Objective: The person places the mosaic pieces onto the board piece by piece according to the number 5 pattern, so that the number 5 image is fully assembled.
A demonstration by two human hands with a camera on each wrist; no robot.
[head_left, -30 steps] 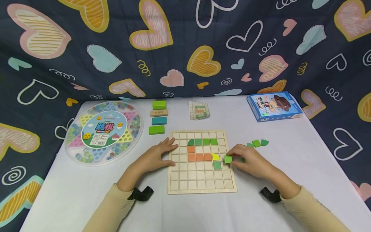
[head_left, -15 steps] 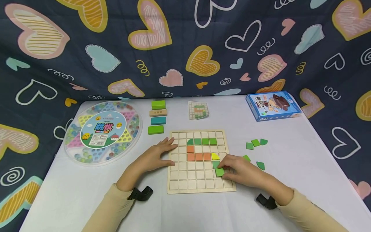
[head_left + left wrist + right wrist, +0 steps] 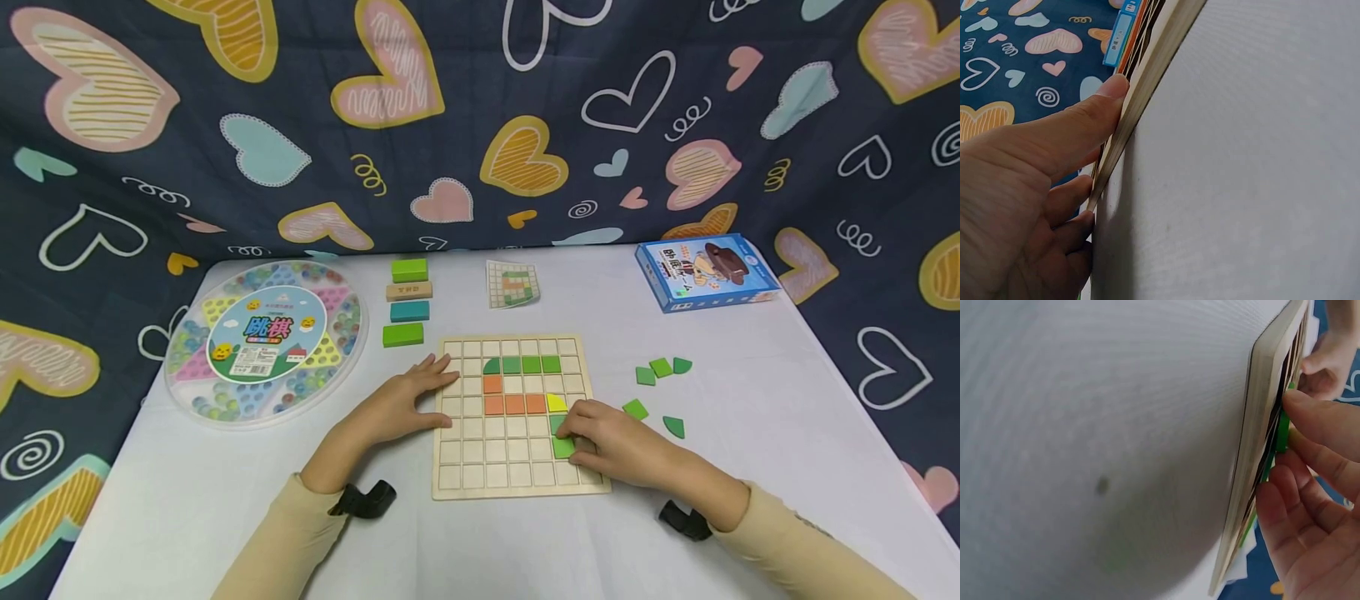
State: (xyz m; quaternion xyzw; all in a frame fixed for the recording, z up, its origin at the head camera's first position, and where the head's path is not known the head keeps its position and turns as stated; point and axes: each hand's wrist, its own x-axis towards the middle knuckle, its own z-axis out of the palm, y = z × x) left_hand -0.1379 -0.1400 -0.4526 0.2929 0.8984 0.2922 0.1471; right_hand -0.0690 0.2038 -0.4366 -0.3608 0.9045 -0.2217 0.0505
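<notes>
Right hand [image 3: 611,446] lies over the right part of the wooden grid board [image 3: 517,483], fingertips pinching a light green square tile [image 3: 562,447] and setting it into a cell in the third row from the board's near edge, toward the right side. The right wrist view shows the same tile [image 3: 1282,431] gripped between thumb and fingers, flush against the board face. It sits directly below a darker green square tile [image 3: 557,424], which is partly hidden by the fingers.

Left hand [image 3: 397,404] rests flat on the board's left edge, fingers relaxed and spread, grasping nothing. In the left wrist view the thumb [image 3: 1079,125] lies along the board's rim [image 3: 1141,81].

Already on the board: a row of green tiles [image 3: 522,365] near the far edge, orange tiles [image 3: 513,405] in an L beneath them, one yellow tile [image 3: 557,403] at the right end of the orange row.

On the white table [image 3: 750,467], right of the board: loose green pieces [image 3: 660,368] in a small cluster, two more [image 3: 635,408] [image 3: 674,427] nearer the hand. Far right corner: blue card box [image 3: 705,272]. Far edge, centre: small pattern card [image 3: 513,284]. Left of it, four wooden blocks [image 3: 407,302] in a column. Left side: round marble game case [image 3: 266,340].
</notes>
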